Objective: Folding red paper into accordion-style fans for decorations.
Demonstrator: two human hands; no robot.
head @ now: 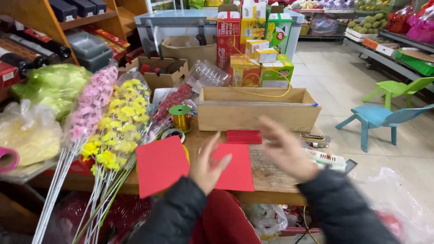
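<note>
Two red paper sheets lie on the wooden table [271,174]: one at the left [160,165] and one in the middle [239,169]. My left hand [207,167] hovers between them with fingers apart and holds nothing; it overlaps the middle sheet's left edge. My right hand [285,149] is blurred, open, and raised above the table just right of the middle sheet. A small stack of ribbed red paper [244,136] lies beyond the hands, in front of a wooden box [257,115].
Wrapped yellow flowers [120,122] and pink flowers [90,106] lean at the table's left. A gold ribbon spool [181,117], a tape roll [173,133], a white stapler-like tool [325,158], cartons [253,40], blue chair [377,117] and green chair [398,88] stand around.
</note>
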